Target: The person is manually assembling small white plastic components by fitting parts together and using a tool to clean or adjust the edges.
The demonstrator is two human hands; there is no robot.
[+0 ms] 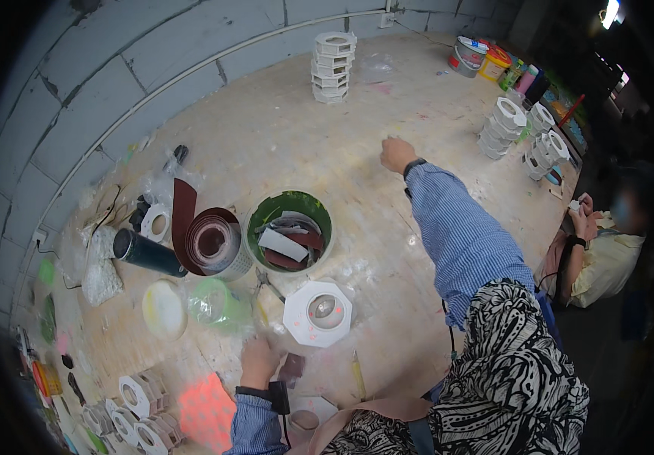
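My right hand (398,155) reaches far out over the wooden table, its fingers curled in; whatever they may hold is hidden. My left hand (259,359) is low over the near side, and its fingers are too indistinct to read. Close to it are a dark red piece of sandpaper (290,369) and a clear plastic bag (219,303) with green in it. A white octagonal piece with a round hole (302,317) lies just beyond, beside small pliers (265,283). Another white holed piece (313,413) is partly covered by my apron strap.
A green bucket (328,254) holds sandpaper scraps, next to a sandpaper roll (230,235) and a dark cylinder (149,252). White pieces stand stacked at the back (332,68) and right (502,129). Tubs (469,58) line the far edge. A person (596,254) sits at right.
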